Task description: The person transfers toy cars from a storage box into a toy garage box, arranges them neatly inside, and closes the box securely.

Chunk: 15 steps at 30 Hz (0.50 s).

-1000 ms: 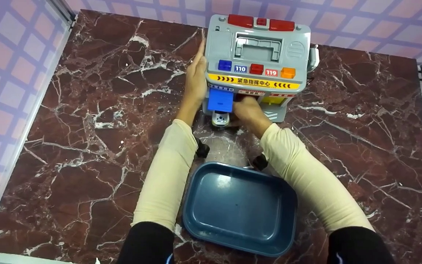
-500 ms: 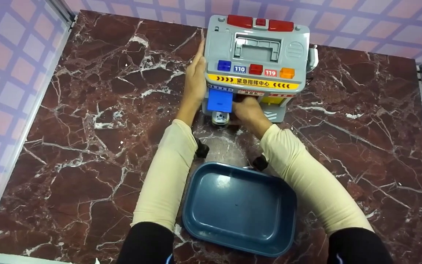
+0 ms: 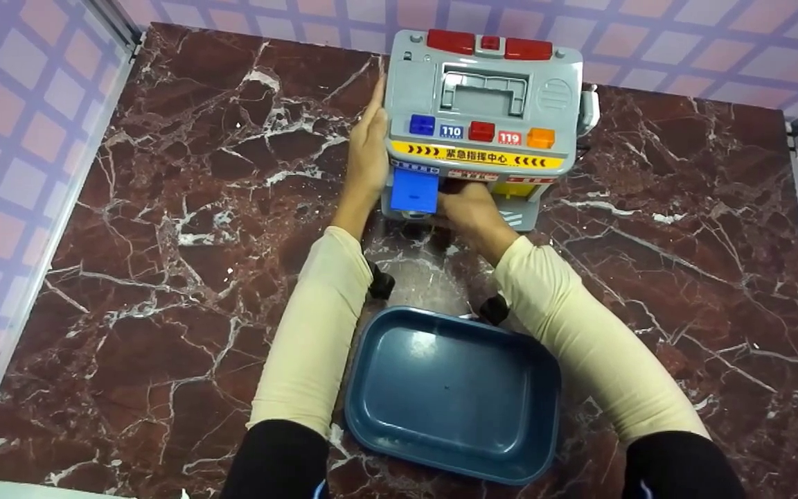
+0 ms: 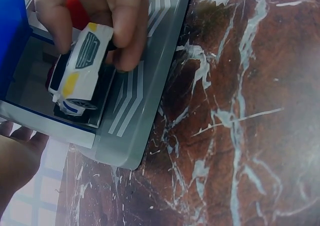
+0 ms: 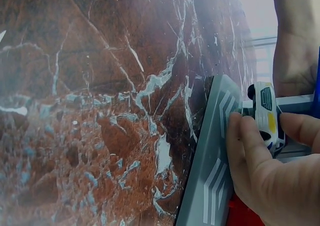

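Note:
A grey toy emergency station [image 3: 496, 156] stands at the back of the floor, with a blue flap door [image 3: 414, 191] raised at its left bay. My left hand [image 3: 368, 152] rests along the station's left side with fingers straight. At the bay's mouth, my right hand [image 5: 275, 171] pinches a small white toy car [image 5: 265, 111] with yellow and blue marks between thumb and fingers. The left wrist view shows the car [image 4: 86, 68] tilted, partly inside the bay. From above, the blue door hides most of it.
A dark blue plastic tub [image 3: 447, 388] sits between my forearms, nearer to me. Patterned panels [image 3: 704, 48] enclose the marbled surface [image 3: 184, 242] at the back and sides. On the station's right side is a white part [image 3: 589, 109].
The toy car has gone farther in under the blue door, so its end no longer sticks out much in the head view. My left hand stays against the station.

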{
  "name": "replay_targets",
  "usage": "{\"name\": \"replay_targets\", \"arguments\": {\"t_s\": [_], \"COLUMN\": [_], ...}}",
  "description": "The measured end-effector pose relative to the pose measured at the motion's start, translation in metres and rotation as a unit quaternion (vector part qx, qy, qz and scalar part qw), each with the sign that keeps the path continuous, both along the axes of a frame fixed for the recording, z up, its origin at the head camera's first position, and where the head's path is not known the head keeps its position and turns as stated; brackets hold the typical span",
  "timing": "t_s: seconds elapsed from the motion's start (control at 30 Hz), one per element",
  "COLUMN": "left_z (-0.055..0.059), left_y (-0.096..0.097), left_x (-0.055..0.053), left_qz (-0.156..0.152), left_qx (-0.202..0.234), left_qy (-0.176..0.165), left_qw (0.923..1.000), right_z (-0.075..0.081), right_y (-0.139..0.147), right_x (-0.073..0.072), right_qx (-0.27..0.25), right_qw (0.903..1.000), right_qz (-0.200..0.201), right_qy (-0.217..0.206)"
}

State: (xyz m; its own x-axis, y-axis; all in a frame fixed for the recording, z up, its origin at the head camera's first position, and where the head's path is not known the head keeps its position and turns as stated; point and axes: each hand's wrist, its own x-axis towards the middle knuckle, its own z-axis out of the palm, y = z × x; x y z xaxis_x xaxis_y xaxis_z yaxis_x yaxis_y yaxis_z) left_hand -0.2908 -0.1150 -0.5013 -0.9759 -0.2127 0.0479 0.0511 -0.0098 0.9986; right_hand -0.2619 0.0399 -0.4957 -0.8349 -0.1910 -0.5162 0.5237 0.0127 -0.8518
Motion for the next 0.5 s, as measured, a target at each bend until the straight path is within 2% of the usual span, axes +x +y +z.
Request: {"name": "replay_targets", "arguments": {"t_s": [0.13, 0.33, 0.5], "left_z": [-0.0008, -0.0001, -0.0009], "left_y": [0.0005, 0.0012, 0.0015], "left_x": [-0.0005, -0.0004, -0.001], "left_qz": [-0.002, -0.005, -0.007], "left_qx": [-0.003, -0.002, 0.009], "left_qy": [0.015, 0.022, 0.028], "left_qw": [0.9999, 0.9997, 0.9995], "right_z": [0.0008, 0.0009, -0.0025], "right_y": [-0.001, 0.0013, 0.0018], "right_x": [-0.0004, -0.0005, -0.0015], "right_qx": [0.009, 0.086, 0.097], "right_qw": [0.9998, 0.9941, 0.9928], "right_qz": [0.017, 0.05, 0.043], "right_qy": [0.01, 0.044, 0.055]}}
